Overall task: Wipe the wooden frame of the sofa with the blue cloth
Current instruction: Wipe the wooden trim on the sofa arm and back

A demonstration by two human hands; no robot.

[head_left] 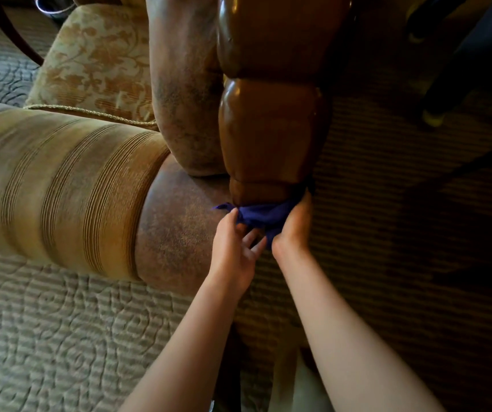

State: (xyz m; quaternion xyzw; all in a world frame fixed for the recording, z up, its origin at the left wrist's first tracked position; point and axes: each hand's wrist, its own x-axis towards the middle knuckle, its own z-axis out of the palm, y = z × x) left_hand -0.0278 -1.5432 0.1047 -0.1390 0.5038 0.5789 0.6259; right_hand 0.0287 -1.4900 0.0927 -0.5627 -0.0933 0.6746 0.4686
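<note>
Both hands [268, 230] stretch blue cloth [264, 217] crosswise on frame [268, 138].

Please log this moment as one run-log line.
stage: wiping | both hands grip blue cloth | cloth on glossy brown wooden sofa frame

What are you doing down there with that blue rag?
A person is cleaning the sofa's shiny wooden frame. The blue cloth is bunched up against the lowest visible part of the wood. The right hand holds the cloth against the frame, and the left hand pinches its other end beside the brown arm of the sofa. The wood higher up has no cloth on it right now. A patterned carpet lies underneath.
</note>
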